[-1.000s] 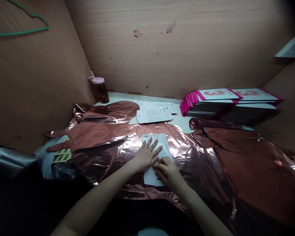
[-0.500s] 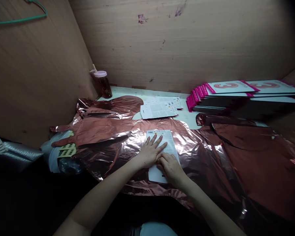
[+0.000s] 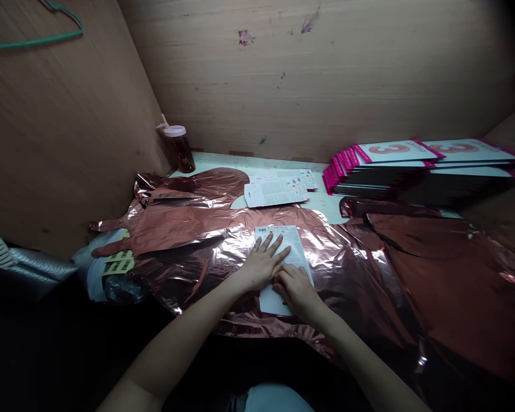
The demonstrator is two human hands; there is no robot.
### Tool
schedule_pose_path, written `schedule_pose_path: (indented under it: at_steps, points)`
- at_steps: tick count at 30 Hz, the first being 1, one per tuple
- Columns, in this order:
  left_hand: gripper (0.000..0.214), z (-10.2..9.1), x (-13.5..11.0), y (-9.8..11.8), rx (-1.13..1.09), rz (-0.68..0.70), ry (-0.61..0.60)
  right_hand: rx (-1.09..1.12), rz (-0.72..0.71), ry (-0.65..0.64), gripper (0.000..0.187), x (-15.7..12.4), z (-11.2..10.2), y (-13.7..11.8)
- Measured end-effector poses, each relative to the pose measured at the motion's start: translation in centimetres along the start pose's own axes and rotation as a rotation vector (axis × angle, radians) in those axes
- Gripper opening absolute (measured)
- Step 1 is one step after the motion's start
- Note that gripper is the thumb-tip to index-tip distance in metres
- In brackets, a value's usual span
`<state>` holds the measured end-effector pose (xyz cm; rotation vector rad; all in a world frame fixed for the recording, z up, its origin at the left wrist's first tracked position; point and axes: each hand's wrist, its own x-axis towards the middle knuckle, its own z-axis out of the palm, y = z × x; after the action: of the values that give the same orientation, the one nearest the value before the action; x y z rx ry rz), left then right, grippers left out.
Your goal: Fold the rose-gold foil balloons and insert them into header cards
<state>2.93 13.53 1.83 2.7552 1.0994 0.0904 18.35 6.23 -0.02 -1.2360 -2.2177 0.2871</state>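
A white printed card [image 3: 283, 240] lies on a flat rose-gold foil balloon [image 3: 352, 269] spread over the table. My left hand [image 3: 261, 264] rests flat on the card with its fingers spread. My right hand [image 3: 296, 289] presses down on the card's lower part with its fingers curled; I cannot see anything held in them. Both hands touch each other at the middle of the card.
More foil balloons [image 3: 184, 212] lie at the left. Loose white cards [image 3: 277, 190] sit behind. Stacks of pink-edged packages [image 3: 412, 166] stand at the back right. A lidded jar [image 3: 181, 147] is in the corner. Wooden walls [image 3: 68, 126] close in the left and back.
The view has shifted a little; my hands stay on the card, drawn slightly closer together.
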Motion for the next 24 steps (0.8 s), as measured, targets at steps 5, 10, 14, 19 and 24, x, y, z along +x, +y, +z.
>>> schedule_pose_path:
  at_steps: [5,10,14,19,24]
  points:
    - [0.056,0.1,0.0,0.0,-0.013,-0.009,0.029,-0.007,-0.093,-0.023,0.019,-7.1,-1.0,-4.8]
    - [0.057,0.3,0.1,-0.2,-0.024,0.002,0.03,0.091,-0.056,-0.115,0.018,-8.8,-2.7,-6.6]
    - [0.056,0.2,-0.1,0.0,-0.008,-0.001,0.034,-0.081,-0.006,-0.002,0.018,-2.3,-2.5,-2.2]
    - [0.055,-0.1,-0.1,-0.1,-0.009,0.018,0.045,-0.036,-0.069,-0.091,0.015,-2.6,-2.1,-2.0]
    - [0.054,0.1,-0.1,0.1,-0.004,0.065,0.084,0.09,-0.107,-0.278,0.02,-9.3,-4.0,-6.3]
